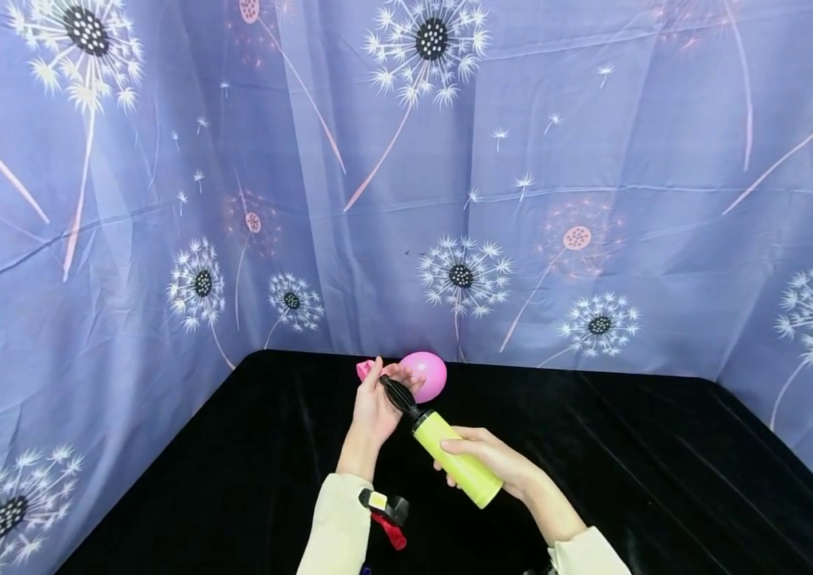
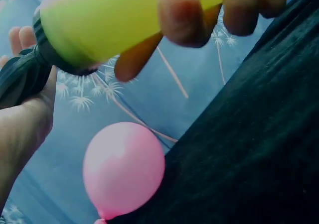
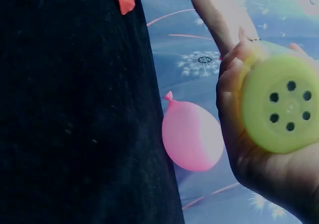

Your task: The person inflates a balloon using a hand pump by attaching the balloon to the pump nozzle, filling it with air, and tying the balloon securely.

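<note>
My right hand point(image 1: 487, 457) grips the yellow barrel of a balloon hand pump point(image 1: 465, 467); its holed end point(image 3: 291, 104) faces the right wrist camera. The pump's black ribbed nozzle end point(image 1: 401, 395) lies over the palm of my left hand point(image 1: 374, 407), between the thumb and the spread fingers. Beside the left thumb shows a limp pink balloon point(image 1: 363, 369), mostly hidden; whether the thumb pinches it is unclear. Just beyond the left fingers, an inflated pink balloon point(image 1: 430, 377) rests at the back of the table, its knotted neck visible in the right wrist view.
A red uninflated balloon point(image 1: 392, 533) lies on the black cloth-covered table point(image 1: 234, 479) beside the left sleeve, partly behind the wrist camera point(image 1: 385, 505). A blue dandelion-print curtain point(image 1: 378, 263) hangs behind the table and along its sides.
</note>
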